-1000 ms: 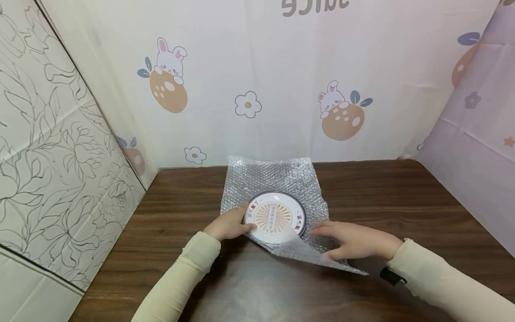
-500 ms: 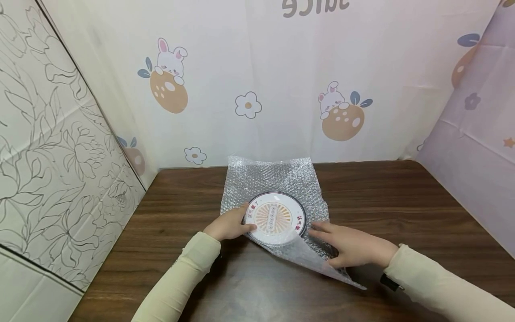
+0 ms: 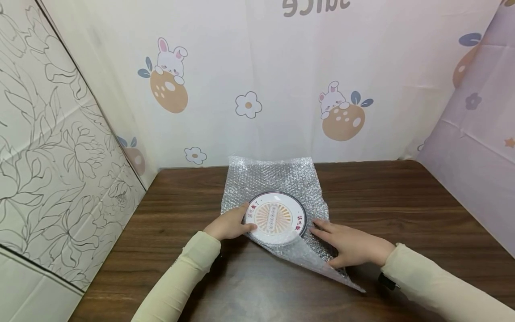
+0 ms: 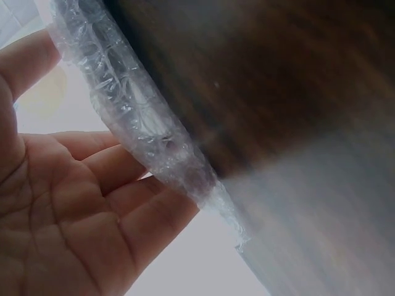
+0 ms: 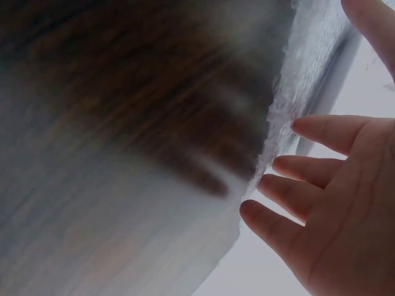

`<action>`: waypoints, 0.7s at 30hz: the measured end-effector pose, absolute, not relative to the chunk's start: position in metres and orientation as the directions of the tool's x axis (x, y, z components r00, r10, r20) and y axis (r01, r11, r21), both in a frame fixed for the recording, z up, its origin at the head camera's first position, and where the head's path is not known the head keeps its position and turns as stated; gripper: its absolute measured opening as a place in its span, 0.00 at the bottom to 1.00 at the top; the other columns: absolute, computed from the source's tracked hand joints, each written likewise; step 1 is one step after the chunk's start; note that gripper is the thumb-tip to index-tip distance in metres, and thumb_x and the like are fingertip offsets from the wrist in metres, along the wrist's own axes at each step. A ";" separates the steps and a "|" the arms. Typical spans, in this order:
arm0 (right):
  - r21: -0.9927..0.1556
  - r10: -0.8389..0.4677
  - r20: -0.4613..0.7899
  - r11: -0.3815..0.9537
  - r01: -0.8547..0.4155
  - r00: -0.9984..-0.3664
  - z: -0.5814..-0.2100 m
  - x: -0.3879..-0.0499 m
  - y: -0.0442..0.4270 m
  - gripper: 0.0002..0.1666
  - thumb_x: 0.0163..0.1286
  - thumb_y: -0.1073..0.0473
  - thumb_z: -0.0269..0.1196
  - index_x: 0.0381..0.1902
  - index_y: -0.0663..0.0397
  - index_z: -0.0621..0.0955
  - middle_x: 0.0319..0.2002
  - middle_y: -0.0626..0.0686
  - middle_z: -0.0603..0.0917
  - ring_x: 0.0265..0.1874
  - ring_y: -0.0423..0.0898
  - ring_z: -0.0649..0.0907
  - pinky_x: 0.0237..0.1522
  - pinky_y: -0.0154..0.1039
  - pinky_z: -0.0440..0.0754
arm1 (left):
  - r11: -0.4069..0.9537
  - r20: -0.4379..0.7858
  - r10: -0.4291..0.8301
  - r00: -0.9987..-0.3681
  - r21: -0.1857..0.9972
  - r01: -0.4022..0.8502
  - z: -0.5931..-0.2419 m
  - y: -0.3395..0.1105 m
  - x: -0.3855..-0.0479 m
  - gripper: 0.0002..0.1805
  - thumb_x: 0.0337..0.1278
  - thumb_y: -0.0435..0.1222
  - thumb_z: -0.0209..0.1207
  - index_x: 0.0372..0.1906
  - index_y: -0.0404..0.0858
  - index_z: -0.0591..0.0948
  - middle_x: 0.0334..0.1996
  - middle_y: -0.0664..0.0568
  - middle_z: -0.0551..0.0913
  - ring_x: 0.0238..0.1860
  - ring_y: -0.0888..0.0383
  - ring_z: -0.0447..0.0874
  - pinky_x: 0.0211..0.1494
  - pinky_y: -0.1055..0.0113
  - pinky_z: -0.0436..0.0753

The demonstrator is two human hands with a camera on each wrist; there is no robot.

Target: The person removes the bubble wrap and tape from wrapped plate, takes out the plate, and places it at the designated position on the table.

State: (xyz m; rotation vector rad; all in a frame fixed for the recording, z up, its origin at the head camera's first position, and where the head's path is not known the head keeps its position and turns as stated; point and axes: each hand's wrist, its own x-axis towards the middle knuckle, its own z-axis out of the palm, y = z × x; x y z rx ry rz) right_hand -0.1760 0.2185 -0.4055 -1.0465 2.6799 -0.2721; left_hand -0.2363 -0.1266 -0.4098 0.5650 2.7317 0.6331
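Okay, so from the head view I'm seeing the plate [image 3: 273, 219] lying face up on the bubble wrap [image 3: 273, 176], toward its near end, with a flap [image 3: 301, 254] lapping over the plate's near rim. The sheet's resting on the brown table [image 3: 402, 197], probably so the plate isn't sitting on bare wood. The left hand [image 3: 230, 222] is straddling the plate's left rim, thumb well apart and fingers running pretty straight, so I'm reading it as steadying rather than clutching. The right hand [image 3: 356, 243] is fanning its fingers wide over the wrap just right of the plate, thumb down by the flap, and I'm guessing that's taming the loose plastic. How hard either one's pressing, I'm not able to tell.
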 end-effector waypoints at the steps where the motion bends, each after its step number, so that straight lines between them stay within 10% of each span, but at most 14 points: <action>1: -0.266 -0.678 -0.172 0.731 -0.629 -0.715 -0.405 -0.177 0.219 0.54 0.55 0.45 0.72 0.74 0.59 0.63 0.75 0.65 0.57 0.70 0.65 0.66 0.64 0.61 0.71 | 0.828 -0.180 0.431 -0.884 0.470 0.307 -0.410 -0.127 -0.236 0.45 0.63 0.50 0.60 0.75 0.29 0.56 0.74 0.40 0.61 0.75 0.45 0.60 0.76 0.52 0.63; 21: -0.432 -0.636 -0.087 0.718 -0.546 -0.767 -0.400 -0.192 0.223 0.58 0.60 0.33 0.65 0.75 0.61 0.59 0.75 0.66 0.58 0.72 0.67 0.62 0.66 0.63 0.67 | 0.832 -0.186 0.427 -0.885 0.465 0.304 -0.411 -0.124 -0.238 0.45 0.64 0.50 0.60 0.75 0.30 0.56 0.75 0.41 0.61 0.75 0.45 0.60 0.76 0.53 0.63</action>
